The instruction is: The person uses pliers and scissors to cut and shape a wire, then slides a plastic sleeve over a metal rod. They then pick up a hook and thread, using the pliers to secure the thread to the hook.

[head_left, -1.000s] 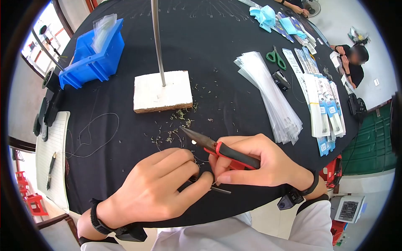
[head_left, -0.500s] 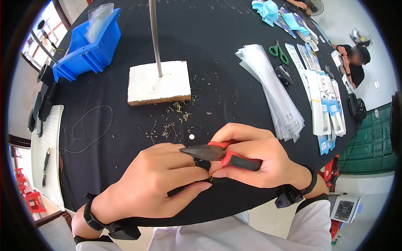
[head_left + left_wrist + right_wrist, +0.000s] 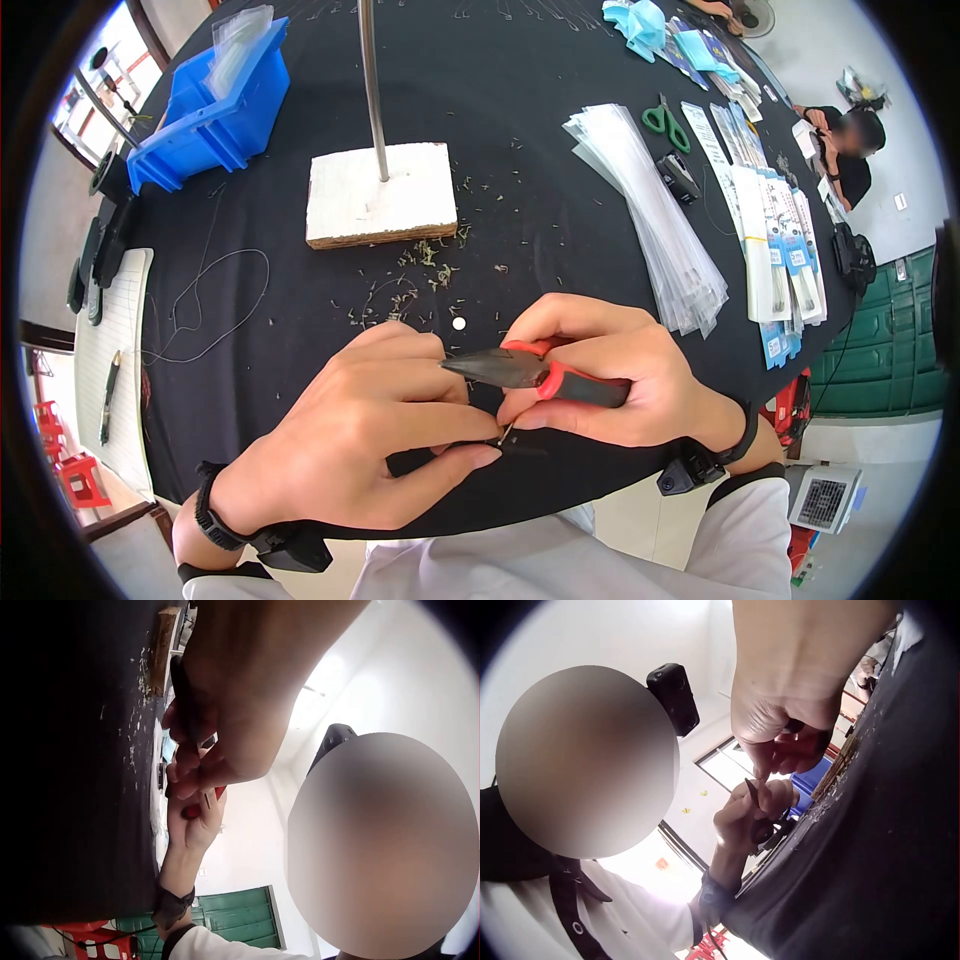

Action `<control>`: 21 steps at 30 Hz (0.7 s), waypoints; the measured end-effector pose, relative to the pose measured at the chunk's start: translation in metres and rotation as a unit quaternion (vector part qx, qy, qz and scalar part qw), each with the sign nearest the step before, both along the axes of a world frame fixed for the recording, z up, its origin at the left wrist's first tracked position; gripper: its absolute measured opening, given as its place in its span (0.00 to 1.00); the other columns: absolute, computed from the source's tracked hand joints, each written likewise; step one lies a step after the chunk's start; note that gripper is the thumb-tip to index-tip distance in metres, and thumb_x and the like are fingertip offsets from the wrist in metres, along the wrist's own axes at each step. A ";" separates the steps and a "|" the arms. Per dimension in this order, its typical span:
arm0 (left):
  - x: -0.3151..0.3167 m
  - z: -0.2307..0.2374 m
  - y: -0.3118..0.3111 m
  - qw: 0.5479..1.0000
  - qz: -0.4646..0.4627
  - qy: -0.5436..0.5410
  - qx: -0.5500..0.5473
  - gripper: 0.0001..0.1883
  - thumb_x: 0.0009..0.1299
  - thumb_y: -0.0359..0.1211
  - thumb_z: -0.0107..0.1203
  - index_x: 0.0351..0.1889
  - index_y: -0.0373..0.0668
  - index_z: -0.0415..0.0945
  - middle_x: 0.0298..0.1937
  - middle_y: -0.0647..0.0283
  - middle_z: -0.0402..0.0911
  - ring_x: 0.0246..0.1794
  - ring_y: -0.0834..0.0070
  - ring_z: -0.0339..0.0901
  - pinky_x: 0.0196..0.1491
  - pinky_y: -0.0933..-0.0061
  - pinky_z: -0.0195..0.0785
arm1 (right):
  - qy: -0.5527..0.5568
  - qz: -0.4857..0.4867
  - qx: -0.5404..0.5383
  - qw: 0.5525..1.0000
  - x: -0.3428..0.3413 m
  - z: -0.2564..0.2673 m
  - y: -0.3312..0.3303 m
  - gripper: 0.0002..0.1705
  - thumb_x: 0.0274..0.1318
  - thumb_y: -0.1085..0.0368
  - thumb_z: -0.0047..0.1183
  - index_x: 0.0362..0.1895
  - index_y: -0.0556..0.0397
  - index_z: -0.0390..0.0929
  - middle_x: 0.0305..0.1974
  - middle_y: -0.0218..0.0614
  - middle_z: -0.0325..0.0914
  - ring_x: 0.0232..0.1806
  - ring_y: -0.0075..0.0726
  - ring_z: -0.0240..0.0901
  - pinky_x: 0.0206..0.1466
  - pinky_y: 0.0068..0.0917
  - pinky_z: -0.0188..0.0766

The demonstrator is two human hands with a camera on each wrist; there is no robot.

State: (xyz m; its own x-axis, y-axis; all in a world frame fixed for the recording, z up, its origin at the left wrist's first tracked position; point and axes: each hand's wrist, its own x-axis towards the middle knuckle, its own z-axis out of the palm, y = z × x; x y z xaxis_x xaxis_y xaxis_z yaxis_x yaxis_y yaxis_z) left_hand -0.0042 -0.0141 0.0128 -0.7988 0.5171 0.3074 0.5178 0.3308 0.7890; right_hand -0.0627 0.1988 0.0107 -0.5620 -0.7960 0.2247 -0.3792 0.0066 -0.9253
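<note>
My right hand (image 3: 620,390) holds pliers (image 3: 500,368) with red and black handles in its palm, their pointed metal nose aimed left over my left fingers. Its thumb and forefinger pinch a tiny thin piece (image 3: 507,433) between the two hands. My left hand (image 3: 380,430) meets it from the left, thumb and forefinger tips right at that piece. A slim dark stick-like tool (image 3: 182,686) lies in the left hand's grip; its dark tip (image 3: 751,792) shows at the fingertips in the right wrist view. Most of the tool is hidden from the head view.
Ahead stands a white block (image 3: 380,190) with an upright metal rod (image 3: 372,90). Green clippings (image 3: 430,262) and a white disc (image 3: 459,324) lie near my hands. A blue bin (image 3: 215,125) and notebook (image 3: 125,380) are left; clear sleeves (image 3: 655,230), scissors (image 3: 666,124) and packets (image 3: 775,245) right.
The pliers' nose has swung down from pointing up-left to pointing left. My left fingers have straightened somewhat, and the dark stick jutting out beyond them is less visible. The head view has shifted slightly.
</note>
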 end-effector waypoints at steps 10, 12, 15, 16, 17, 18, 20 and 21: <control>0.000 0.002 -0.003 0.999 0.009 0.022 -0.046 0.08 0.45 0.27 0.64 0.23 0.43 0.79 0.22 0.66 0.73 0.26 0.67 0.71 0.34 0.66 0.58 | -0.008 -0.023 0.108 0.994 0.006 0.005 0.003 0.09 0.40 0.70 0.67 0.27 0.58 0.81 0.36 0.38 0.73 0.29 0.29 0.70 0.30 0.21 0.65; 0.000 0.001 -0.003 0.998 0.009 0.035 -0.051 0.08 0.45 0.28 0.64 0.23 0.43 0.78 0.22 0.66 0.73 0.27 0.67 0.71 0.34 0.66 0.58 | -0.053 -0.007 0.141 0.988 0.007 0.004 0.003 0.09 0.41 0.68 0.67 0.27 0.57 0.80 0.36 0.38 0.73 0.27 0.26 0.69 0.28 0.20 0.63; 0.000 -0.002 -0.003 0.997 0.006 0.046 -0.060 0.08 0.46 0.29 0.65 0.24 0.43 0.78 0.22 0.65 0.74 0.27 0.66 0.71 0.34 0.66 0.58 | -0.150 -0.011 0.119 0.981 0.010 -0.002 0.000 0.10 0.46 0.66 0.64 0.27 0.58 0.79 0.31 0.32 0.72 0.24 0.22 0.64 0.25 0.20 0.59; 0.000 -0.002 -0.003 0.997 0.008 0.047 -0.064 0.08 0.46 0.29 0.65 0.24 0.43 0.78 0.22 0.65 0.74 0.27 0.66 0.71 0.34 0.66 0.58 | -0.181 -0.018 0.099 0.978 0.011 -0.005 -0.001 0.10 0.47 0.65 0.64 0.26 0.58 0.78 0.29 0.30 0.71 0.22 0.21 0.62 0.24 0.21 0.55; 0.000 -0.002 -0.003 0.996 0.010 0.048 -0.069 0.08 0.46 0.29 0.65 0.24 0.42 0.78 0.22 0.65 0.74 0.27 0.66 0.71 0.35 0.66 0.58 | -0.190 -0.013 0.106 0.976 0.011 -0.004 -0.001 0.09 0.47 0.67 0.63 0.27 0.59 0.78 0.30 0.32 0.72 0.25 0.22 0.65 0.27 0.21 0.60; 0.000 -0.002 -0.003 0.996 0.010 0.050 -0.071 0.08 0.46 0.29 0.65 0.24 0.42 0.78 0.22 0.65 0.74 0.27 0.66 0.71 0.35 0.66 0.59 | -0.198 -0.007 0.112 0.974 0.011 -0.002 -0.001 0.07 0.47 0.69 0.62 0.28 0.60 0.79 0.32 0.34 0.73 0.28 0.24 0.69 0.30 0.20 0.64; 0.000 -0.002 -0.003 0.996 0.011 0.053 -0.074 0.09 0.46 0.29 0.65 0.24 0.42 0.78 0.22 0.65 0.74 0.27 0.66 0.71 0.35 0.66 0.59 | -0.202 0.002 0.120 0.972 0.010 -0.001 -0.001 0.06 0.47 0.71 0.62 0.30 0.60 0.79 0.33 0.36 0.74 0.32 0.25 0.73 0.34 0.20 0.68; 0.000 -0.002 -0.003 0.995 0.014 0.054 -0.077 0.09 0.46 0.29 0.65 0.24 0.42 0.78 0.22 0.65 0.74 0.27 0.66 0.71 0.36 0.66 0.59 | -0.198 0.005 0.120 0.973 0.010 -0.001 -0.001 0.05 0.47 0.71 0.61 0.29 0.60 0.79 0.33 0.36 0.74 0.33 0.25 0.72 0.35 0.20 0.68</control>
State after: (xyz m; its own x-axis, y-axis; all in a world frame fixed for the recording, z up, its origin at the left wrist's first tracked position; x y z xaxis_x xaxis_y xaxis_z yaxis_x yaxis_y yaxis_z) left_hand -0.0044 -0.0169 0.0105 -0.7802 0.5422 0.3120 0.5859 0.4585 0.6682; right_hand -0.0528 0.1977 0.0100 -0.5581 -0.8050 -0.2012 0.0050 0.2392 -0.9709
